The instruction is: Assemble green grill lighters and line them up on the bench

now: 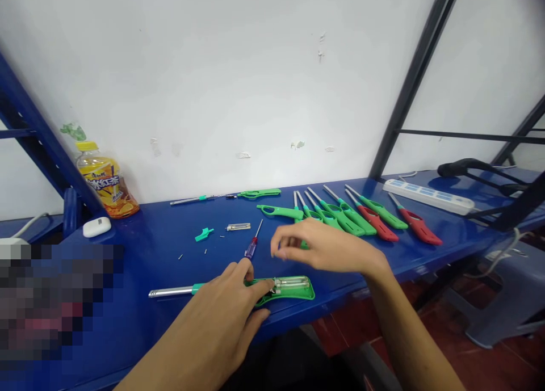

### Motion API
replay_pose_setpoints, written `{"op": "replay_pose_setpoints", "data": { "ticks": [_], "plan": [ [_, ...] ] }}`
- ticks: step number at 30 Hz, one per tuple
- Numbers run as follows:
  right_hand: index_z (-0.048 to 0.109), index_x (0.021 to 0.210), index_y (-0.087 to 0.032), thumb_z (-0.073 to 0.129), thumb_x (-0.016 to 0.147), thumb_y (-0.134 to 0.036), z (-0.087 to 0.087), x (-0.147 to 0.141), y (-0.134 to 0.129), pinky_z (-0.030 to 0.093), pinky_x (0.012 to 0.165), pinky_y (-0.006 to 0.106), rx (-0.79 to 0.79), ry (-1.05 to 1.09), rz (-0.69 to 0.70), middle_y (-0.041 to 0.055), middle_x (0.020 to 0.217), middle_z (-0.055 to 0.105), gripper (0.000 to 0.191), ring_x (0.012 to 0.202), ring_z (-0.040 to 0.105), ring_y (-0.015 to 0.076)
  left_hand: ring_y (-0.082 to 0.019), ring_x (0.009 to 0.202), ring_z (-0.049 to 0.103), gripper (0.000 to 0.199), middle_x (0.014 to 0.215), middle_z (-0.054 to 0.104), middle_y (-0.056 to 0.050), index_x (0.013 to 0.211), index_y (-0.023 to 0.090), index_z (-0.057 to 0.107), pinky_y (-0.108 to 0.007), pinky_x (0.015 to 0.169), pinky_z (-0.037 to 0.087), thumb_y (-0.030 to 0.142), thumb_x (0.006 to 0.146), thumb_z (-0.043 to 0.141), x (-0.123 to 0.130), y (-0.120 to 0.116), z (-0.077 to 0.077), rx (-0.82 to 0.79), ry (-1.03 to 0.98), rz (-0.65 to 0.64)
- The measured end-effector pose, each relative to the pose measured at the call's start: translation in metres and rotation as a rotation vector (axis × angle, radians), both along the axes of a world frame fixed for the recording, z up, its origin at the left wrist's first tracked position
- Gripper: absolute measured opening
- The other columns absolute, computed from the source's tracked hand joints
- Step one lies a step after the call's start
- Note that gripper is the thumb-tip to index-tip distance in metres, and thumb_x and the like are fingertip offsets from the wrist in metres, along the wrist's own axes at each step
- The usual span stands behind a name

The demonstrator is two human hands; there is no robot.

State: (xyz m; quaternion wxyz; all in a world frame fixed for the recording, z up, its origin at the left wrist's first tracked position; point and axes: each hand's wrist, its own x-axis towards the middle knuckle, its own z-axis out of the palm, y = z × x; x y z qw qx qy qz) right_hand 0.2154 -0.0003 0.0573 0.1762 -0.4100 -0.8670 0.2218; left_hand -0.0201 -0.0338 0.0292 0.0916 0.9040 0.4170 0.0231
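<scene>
My left hand (232, 303) is closed around the opened green gas lighter (304, 291) near the table's front edge. Its metal barrel (170, 292) points left, and a clear fuel tank (292, 282) shows in the handle shell. My fingers hide the lighter's middle. Above and right of it hovers my right hand (315, 246), loosely bent with a gap between thumb and fingers; I see nothing in it. Just beyond my left fingers lies a screwdriver (251, 248) with a purple and red handle. Nearby are a loose tank (239, 227), a teal trigger piece (204, 234) and several small screws (205, 251).
Several green lighters (347, 221) and red lighters (419, 226) lie in a row at right. By the wall is another dismantled lighter (259, 193), with a green handle cover (281, 211) nearer. A drink bottle (106, 181), white earphone case (96, 227) and power strip (428, 196) sit farther out.
</scene>
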Motion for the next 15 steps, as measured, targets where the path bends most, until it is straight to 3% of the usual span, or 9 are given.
{"op": "replay_pose_setpoints", "data": {
  "ticks": [4,7,10,15],
  "plan": [
    [0.067,0.113,-0.023,0.05,0.105,-0.024,-0.015,0.01,0.024,0.049,0.091,0.034,0.316,-0.064,-0.223,0.0052,0.116,0.074,0.019,0.106,0.067,0.0217,-0.03,0.107,0.065,0.039,0.118,0.061,-0.01,0.128,0.03,0.067,-0.045,0.087,0.057,0.014,0.103,0.042,0.005,0.002,0.003,0.012,0.045,0.002],
    [0.065,0.123,-0.022,0.052,0.105,-0.025,-0.025,0.016,0.048,0.045,0.101,0.037,0.395,-0.192,-0.219,0.0085,0.128,0.071,0.023,0.121,0.062,0.0242,-0.032,0.111,0.064,0.038,0.12,0.062,-0.011,0.13,0.029,0.066,-0.049,0.09,0.057,0.012,0.102,0.046,0.008,0.002,0.008,0.018,0.082,0.012],
    [0.065,0.125,-0.019,0.059,0.101,-0.027,-0.028,0.02,0.076,0.044,0.099,0.041,0.393,-0.29,-0.2,0.014,0.125,0.072,0.026,0.119,0.063,0.0301,-0.032,0.112,0.064,0.036,0.121,0.062,-0.011,0.132,0.026,0.064,-0.049,0.089,0.058,0.013,0.101,0.049,0.008,0.003,0.009,0.016,0.069,0.008],
    [0.07,0.102,-0.018,0.065,0.097,-0.029,-0.03,0.023,0.11,0.04,0.079,0.036,0.389,-0.422,-0.23,0.0131,0.099,0.077,0.013,0.095,0.069,0.0297,-0.03,0.103,0.068,0.038,0.124,0.062,-0.01,0.139,0.029,0.059,-0.05,0.085,0.06,0.02,0.102,0.053,-0.003,0.008,0.0,0.051,-0.045,0.004]
  ]
}}
